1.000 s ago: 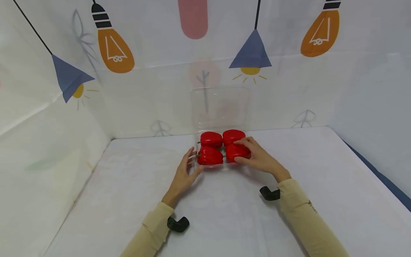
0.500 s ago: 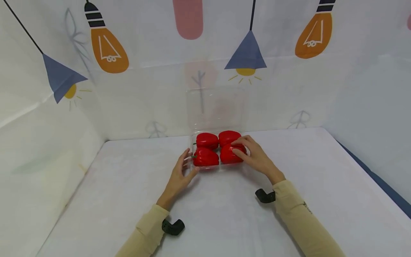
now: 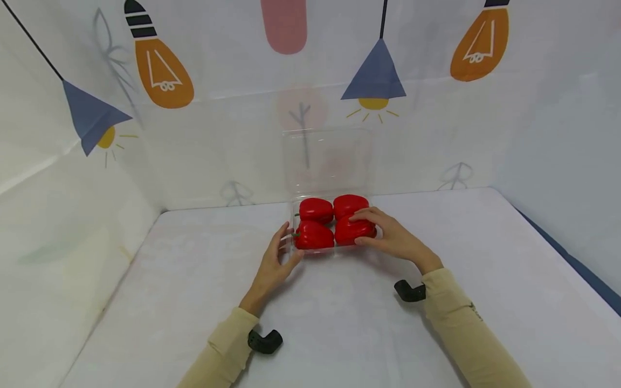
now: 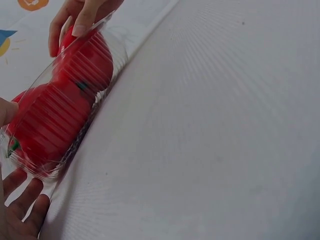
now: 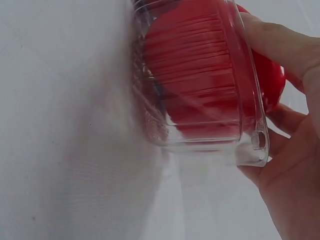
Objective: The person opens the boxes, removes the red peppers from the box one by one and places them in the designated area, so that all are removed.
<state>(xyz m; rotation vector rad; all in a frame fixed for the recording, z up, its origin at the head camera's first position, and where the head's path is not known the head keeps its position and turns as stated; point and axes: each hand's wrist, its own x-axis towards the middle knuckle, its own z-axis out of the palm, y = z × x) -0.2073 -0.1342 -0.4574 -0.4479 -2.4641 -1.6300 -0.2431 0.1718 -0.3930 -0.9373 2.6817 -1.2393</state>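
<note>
Several red bell peppers lie in two rows in a clear plastic clamshell container, its lid standing up at the back. My right hand holds the front right bell pepper, thumb at the front and fingers over the top. Part of that pepper bulges above the container rim in the right wrist view. My left hand is at the container's left front corner, thumb at the front wall, other fingers spread loosely beside the left side. Near it is the front left bell pepper, with a green stem.
The container stands near the back edge of a white-covered table. Behind it hangs a white cloth printed with lamps and bulbs. A black curved piece sits at each sleeve cuff.
My right thumb rises onto the upper part of the front right bell pepper half a second ago and is now back down at its front. My left hand stays at the container's corner.
</note>
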